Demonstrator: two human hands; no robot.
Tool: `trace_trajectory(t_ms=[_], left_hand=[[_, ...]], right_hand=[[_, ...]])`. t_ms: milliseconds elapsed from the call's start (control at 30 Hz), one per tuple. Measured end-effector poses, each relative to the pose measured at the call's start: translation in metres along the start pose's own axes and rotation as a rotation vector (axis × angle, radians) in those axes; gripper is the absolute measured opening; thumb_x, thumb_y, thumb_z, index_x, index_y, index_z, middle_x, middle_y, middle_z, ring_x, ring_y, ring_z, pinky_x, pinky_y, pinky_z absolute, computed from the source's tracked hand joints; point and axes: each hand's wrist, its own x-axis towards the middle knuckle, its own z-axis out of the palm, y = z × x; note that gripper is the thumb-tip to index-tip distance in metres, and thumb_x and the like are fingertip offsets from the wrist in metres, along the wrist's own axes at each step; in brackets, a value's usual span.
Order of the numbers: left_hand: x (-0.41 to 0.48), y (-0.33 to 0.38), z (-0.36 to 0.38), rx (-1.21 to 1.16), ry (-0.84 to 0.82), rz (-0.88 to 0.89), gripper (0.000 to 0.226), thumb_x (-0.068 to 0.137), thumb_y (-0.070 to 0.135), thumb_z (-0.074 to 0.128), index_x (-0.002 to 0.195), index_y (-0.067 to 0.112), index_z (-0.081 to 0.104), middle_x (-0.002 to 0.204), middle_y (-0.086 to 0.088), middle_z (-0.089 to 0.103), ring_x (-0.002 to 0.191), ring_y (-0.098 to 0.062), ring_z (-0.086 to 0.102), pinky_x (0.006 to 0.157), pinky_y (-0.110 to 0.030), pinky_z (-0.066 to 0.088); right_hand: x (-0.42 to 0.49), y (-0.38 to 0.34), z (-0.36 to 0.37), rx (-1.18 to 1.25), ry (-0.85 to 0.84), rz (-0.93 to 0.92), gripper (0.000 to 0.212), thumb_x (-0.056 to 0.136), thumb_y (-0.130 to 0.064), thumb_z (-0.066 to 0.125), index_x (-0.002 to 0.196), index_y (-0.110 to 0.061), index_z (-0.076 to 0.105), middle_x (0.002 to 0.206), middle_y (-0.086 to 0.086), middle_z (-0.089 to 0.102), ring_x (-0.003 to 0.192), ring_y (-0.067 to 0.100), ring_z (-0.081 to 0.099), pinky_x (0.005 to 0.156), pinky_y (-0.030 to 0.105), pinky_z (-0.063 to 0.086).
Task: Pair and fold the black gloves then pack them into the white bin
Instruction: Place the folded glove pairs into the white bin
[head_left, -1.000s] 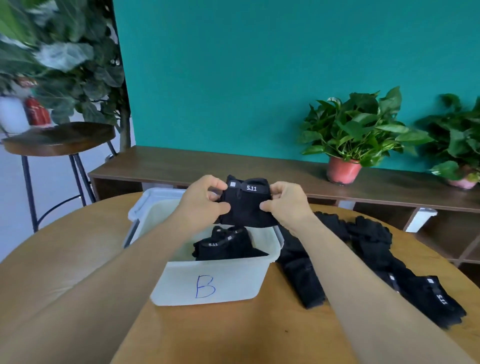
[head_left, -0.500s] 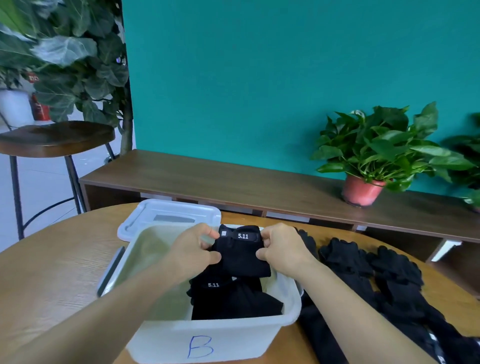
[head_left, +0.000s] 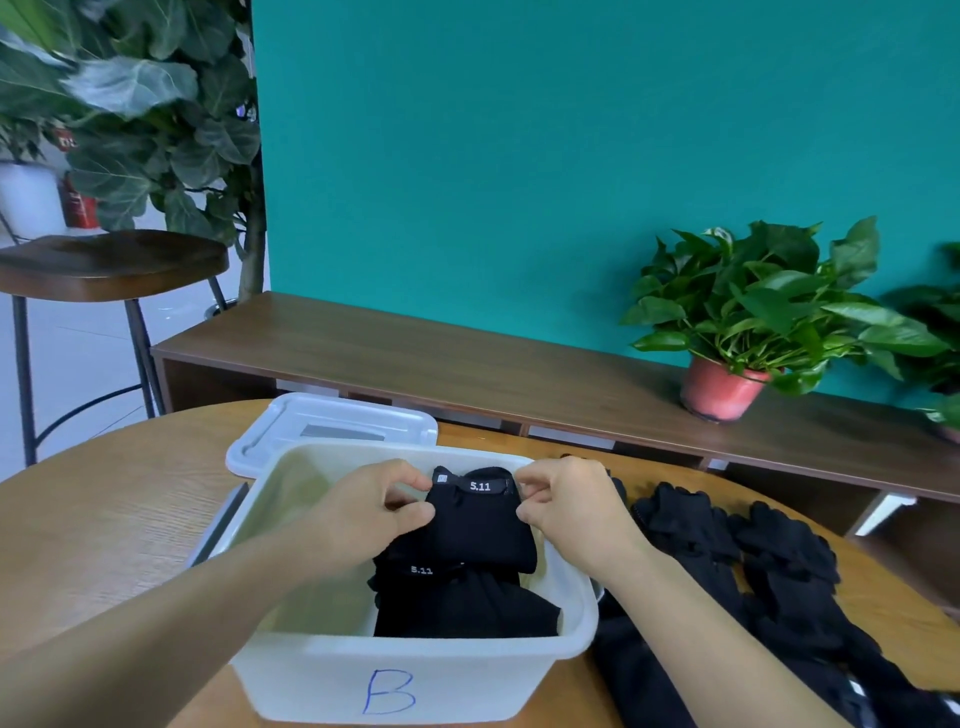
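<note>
A white bin marked "B" stands on the round wooden table. Inside it lies a folded black glove pair with a "5.11" label. Over the bin's far right part, a second folded glove pair is held from both sides. My left hand pinches its left edge and my right hand pinches its right edge. The held pair overlaps the one lying in the bin. Several loose black gloves lie in a heap on the table right of the bin.
The bin's white lid lies behind the bin. A wooden stool stands at the far left. A low wooden shelf runs along the teal wall, with a potted plant on it.
Both hands have lowered the folded glove pair from above the bin's far rim down into the bin. The camera view has dropped closer to the bin.
</note>
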Motion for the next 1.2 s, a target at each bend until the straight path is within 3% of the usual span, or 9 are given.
trace_trajectory(t_ms=[33, 100, 167, 233, 467, 767, 1000, 1133, 1200], left_hand=[[0.000, -0.002, -0.002, 0.011, -0.016, 0.012, 0.021, 0.095, 0.019, 0.064, 0.115, 0.025, 0.061, 0.116, 0.002, 0.067, 0.104, -0.010, 0.064, 0.082, -0.015, 0.051], [-0.001, -0.006, -0.005, 0.035, -0.051, 0.029, 0.024, 0.096, 0.016, 0.061, 0.118, 0.027, 0.061, 0.123, 0.002, 0.065, 0.115, -0.008, 0.060, 0.094, -0.021, 0.050], [0.000, -0.007, -0.004, 0.081, -0.086, 0.064, 0.028, 0.097, 0.011, 0.059, 0.119, 0.029, 0.060, 0.127, 0.004, 0.061, 0.122, -0.005, 0.054, 0.091, -0.009, 0.045], [0.003, -0.005, -0.002, 0.147, -0.117, 0.096, 0.035, 0.097, 0.010, 0.058, 0.127, 0.028, 0.056, 0.125, 0.008, 0.057, 0.121, -0.005, 0.052, 0.081, 0.001, 0.039], [0.013, -0.004, 0.003, 0.271, -0.180, 0.121, 0.043, 0.097, 0.018, 0.061, 0.137, 0.032, 0.051, 0.128, 0.006, 0.051, 0.107, -0.001, 0.050, 0.076, 0.000, 0.038], [0.019, -0.009, 0.013, 0.406, -0.188, 0.140, 0.045, 0.096, 0.025, 0.062, 0.137, 0.036, 0.049, 0.125, 0.010, 0.047, 0.116, -0.007, 0.048, 0.103, -0.023, 0.039], [0.007, 0.005, 0.003, 0.337, -0.065, 0.203, 0.033, 0.098, 0.026, 0.059, 0.130, 0.034, 0.059, 0.122, 0.007, 0.052, 0.114, 0.000, 0.050, 0.085, -0.007, 0.033], [-0.009, 0.025, 0.007, 0.329, -0.019, 0.242, 0.033, 0.098, 0.021, 0.059, 0.130, 0.025, 0.063, 0.122, 0.009, 0.058, 0.110, -0.005, 0.054, 0.088, -0.015, 0.037], [-0.018, 0.038, 0.014, 0.302, -0.010, 0.265, 0.034, 0.097, 0.019, 0.060, 0.131, 0.022, 0.062, 0.118, 0.010, 0.060, 0.108, -0.006, 0.055, 0.089, -0.016, 0.038]], right_hand=[[-0.001, 0.002, -0.001, -0.021, 0.021, -0.035, 0.002, 0.080, 0.000, 0.064, 0.082, -0.001, 0.065, 0.083, 0.012, 0.063, 0.074, 0.029, 0.058, 0.075, 0.041, 0.057], [-0.003, 0.003, -0.003, -0.095, 0.010, -0.084, 0.022, 0.086, -0.014, 0.069, 0.107, -0.011, 0.071, 0.104, 0.005, 0.064, 0.095, 0.023, 0.060, 0.081, 0.036, 0.054], [-0.003, 0.002, -0.006, -0.166, -0.043, -0.128, 0.037, 0.087, -0.030, 0.071, 0.123, -0.027, 0.066, 0.115, -0.008, 0.055, 0.109, 0.013, 0.048, 0.087, 0.027, 0.044], [-0.001, 0.002, -0.008, -0.218, -0.108, -0.140, 0.046, 0.085, -0.039, 0.072, 0.130, -0.034, 0.061, 0.117, -0.011, 0.049, 0.112, 0.013, 0.036, 0.095, 0.028, 0.035], [0.004, 0.001, -0.007, -0.409, -0.204, -0.144, 0.049, 0.084, -0.053, 0.068, 0.130, -0.037, 0.061, 0.112, -0.008, 0.045, 0.103, 0.017, 0.027, 0.099, 0.036, 0.031], [0.011, -0.002, 0.002, -0.596, -0.256, -0.131, 0.047, 0.082, -0.062, 0.065, 0.122, -0.037, 0.067, 0.112, -0.007, 0.041, 0.105, 0.022, 0.024, 0.102, 0.038, 0.028], [0.006, 0.011, 0.000, -0.353, -0.226, -0.046, 0.042, 0.083, -0.056, 0.067, 0.122, -0.040, 0.065, 0.120, -0.007, 0.043, 0.113, 0.023, 0.027, 0.099, 0.038, 0.027], [-0.012, 0.019, -0.007, -0.131, -0.179, -0.015, 0.034, 0.089, -0.045, 0.065, 0.123, -0.038, 0.065, 0.132, -0.007, 0.044, 0.128, 0.021, 0.022, 0.100, 0.039, 0.018], [-0.024, 0.021, -0.015, -0.012, -0.124, -0.015, 0.030, 0.091, -0.039, 0.065, 0.120, -0.036, 0.067, 0.131, -0.007, 0.052, 0.133, 0.019, 0.027, 0.109, 0.044, 0.016]])
